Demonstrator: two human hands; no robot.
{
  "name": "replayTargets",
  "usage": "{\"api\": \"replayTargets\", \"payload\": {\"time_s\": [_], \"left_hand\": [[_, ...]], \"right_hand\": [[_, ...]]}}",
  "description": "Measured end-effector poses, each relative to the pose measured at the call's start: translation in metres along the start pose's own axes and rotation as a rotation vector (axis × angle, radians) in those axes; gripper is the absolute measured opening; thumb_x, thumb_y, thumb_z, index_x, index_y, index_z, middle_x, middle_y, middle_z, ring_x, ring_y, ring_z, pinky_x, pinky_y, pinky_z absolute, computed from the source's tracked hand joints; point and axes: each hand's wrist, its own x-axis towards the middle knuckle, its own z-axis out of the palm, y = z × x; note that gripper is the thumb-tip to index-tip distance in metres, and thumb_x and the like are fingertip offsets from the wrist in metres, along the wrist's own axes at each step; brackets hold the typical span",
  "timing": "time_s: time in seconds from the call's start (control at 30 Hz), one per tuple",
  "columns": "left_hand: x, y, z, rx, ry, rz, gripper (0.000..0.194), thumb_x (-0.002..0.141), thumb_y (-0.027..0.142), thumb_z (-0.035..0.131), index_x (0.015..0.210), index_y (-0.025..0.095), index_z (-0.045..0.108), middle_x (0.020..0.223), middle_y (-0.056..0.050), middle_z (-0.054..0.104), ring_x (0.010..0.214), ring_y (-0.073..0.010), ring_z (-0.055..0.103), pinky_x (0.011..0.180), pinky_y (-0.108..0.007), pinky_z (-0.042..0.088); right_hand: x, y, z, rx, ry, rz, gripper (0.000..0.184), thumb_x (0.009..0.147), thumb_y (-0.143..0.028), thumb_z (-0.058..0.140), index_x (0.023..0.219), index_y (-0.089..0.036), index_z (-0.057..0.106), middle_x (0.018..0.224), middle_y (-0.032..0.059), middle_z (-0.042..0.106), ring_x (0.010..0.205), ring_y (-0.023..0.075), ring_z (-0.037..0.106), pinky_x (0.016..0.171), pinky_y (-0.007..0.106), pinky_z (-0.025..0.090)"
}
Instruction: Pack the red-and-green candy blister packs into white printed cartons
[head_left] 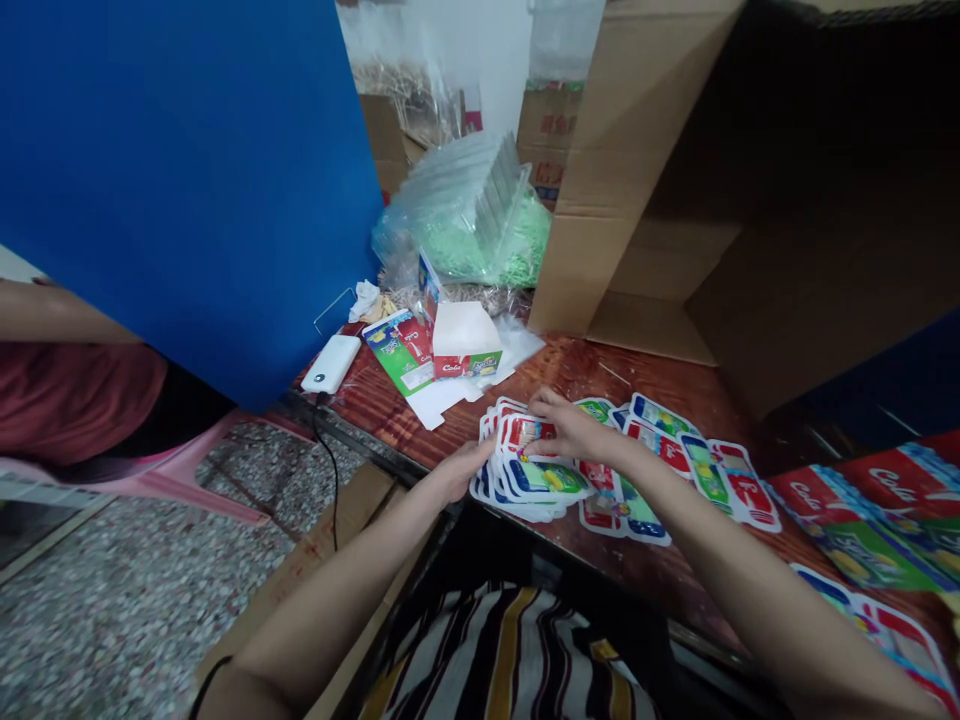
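Observation:
Against the left edge of a stack of flat printed packets (pixel 536 492) rests my left hand (pixel 466 472), its fingers partly hidden behind the stack. My right hand (pixel 570 428) is curled over the top of the same stack, gripping its upper side. The packets have white borders and red, green, blue and yellow printing. More such packets (pixel 705 470) lie fanned out to the right, partly under my right forearm. Beyond the hands stands a small open carton (pixel 466 345) marked Cola, beside a flattened printed carton (pixel 401 360).
A white power bank (pixel 331 364) with a black cable lies at the table's left edge. A large cardboard box (pixel 592 220) stands at the back right. Printed Cola cartons (pixel 862 520) sit at right. Clear plastic trays (pixel 465 200) are piled behind. Another person (pixel 82 400) sits at left.

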Motion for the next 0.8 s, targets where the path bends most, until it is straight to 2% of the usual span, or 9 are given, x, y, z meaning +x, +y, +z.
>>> {"api": "replayTargets", "payload": {"time_s": [0.07,0.1,0.2,0.27,0.33,0.4,0.5,0.63,0.8], "left_hand": [[-0.003,0.003,0.001,0.009,-0.030,-0.026,0.075,0.067,0.073,0.061,0.109,0.011,0.068,0.101,-0.014,0.073,0.097,-0.0262,0.068,0.084,-0.033,0.054],[-0.005,0.004,0.002,0.026,-0.038,-0.028,0.074,0.066,0.071,0.064,0.111,0.012,0.067,0.104,-0.013,0.073,0.099,-0.0261,0.068,0.085,-0.033,0.053],[-0.011,0.005,0.006,0.081,-0.019,0.043,0.067,0.057,0.047,0.084,0.113,0.014,0.068,0.108,-0.011,0.072,0.102,-0.0263,0.067,0.090,-0.033,0.051],[-0.014,0.004,0.008,0.093,-0.017,0.101,0.067,0.051,0.034,0.089,0.111,0.013,0.069,0.108,-0.011,0.072,0.100,-0.0266,0.067,0.091,-0.033,0.050],[-0.016,0.002,0.010,0.103,-0.017,0.121,0.066,0.050,0.031,0.089,0.110,0.013,0.069,0.106,-0.011,0.072,0.098,-0.0267,0.067,0.090,-0.034,0.050],[-0.017,0.002,0.010,0.118,-0.024,0.132,0.065,0.051,0.031,0.089,0.110,0.013,0.069,0.106,-0.011,0.072,0.098,-0.0264,0.067,0.090,-0.034,0.050],[-0.018,0.002,0.010,0.124,-0.035,0.157,0.064,0.053,0.032,0.088,0.110,0.013,0.069,0.107,-0.011,0.072,0.098,-0.0257,0.067,0.090,-0.034,0.050],[-0.017,0.000,0.008,0.119,-0.057,0.191,0.061,0.053,0.031,0.087,0.109,0.013,0.069,0.103,-0.009,0.073,0.095,-0.0243,0.067,0.089,-0.032,0.050],[-0.014,-0.006,0.006,0.109,-0.085,0.217,0.059,0.054,0.031,0.087,0.107,0.011,0.070,0.102,-0.009,0.073,0.092,-0.0228,0.067,0.089,-0.033,0.049]], "right_hand": [[-0.003,0.004,0.006,0.008,0.040,-0.034,0.046,0.075,-0.054,0.068,0.099,-0.017,0.057,0.110,0.0128,0.053,0.103,0.0272,0.052,0.088,0.039,0.044],[-0.004,0.006,0.009,0.019,0.045,-0.039,0.045,0.077,-0.052,0.068,0.103,-0.017,0.056,0.112,0.0132,0.052,0.105,0.0275,0.051,0.090,0.040,0.044],[-0.006,0.008,0.015,0.081,0.041,0.003,0.044,0.079,-0.046,0.067,0.109,-0.017,0.053,0.110,0.0125,0.055,0.102,0.0266,0.054,0.088,0.041,0.045],[-0.006,0.008,0.013,0.115,0.046,0.043,0.060,0.073,-0.046,0.072,0.120,-0.018,0.048,0.116,0.0134,0.054,0.106,0.0277,0.054,0.091,0.043,0.045],[-0.004,0.007,0.008,0.107,0.039,0.075,0.083,0.065,-0.049,0.077,0.133,-0.019,0.041,0.128,0.0156,0.050,0.117,0.0315,0.049,0.097,0.047,0.041],[-0.003,0.006,0.004,0.064,0.006,0.105,0.096,0.060,-0.053,0.079,0.140,-0.019,0.037,0.130,0.0167,0.048,0.121,0.0349,0.045,0.099,0.051,0.038],[-0.004,0.005,0.002,0.028,-0.011,0.101,0.096,0.061,-0.057,0.078,0.140,-0.019,0.040,0.122,0.0154,0.049,0.114,0.0336,0.049,0.096,0.048,0.041],[-0.006,0.004,0.006,-0.024,0.029,0.037,0.086,0.065,-0.058,0.074,0.135,-0.017,0.048,0.126,0.0165,0.043,0.115,0.0331,0.045,0.098,0.046,0.040],[-0.003,-0.002,0.002,-0.110,-0.037,0.113,0.087,0.060,-0.059,0.077,0.131,-0.015,0.052,0.111,0.0146,0.049,0.103,0.0331,0.048,0.090,0.048,0.044]]}}
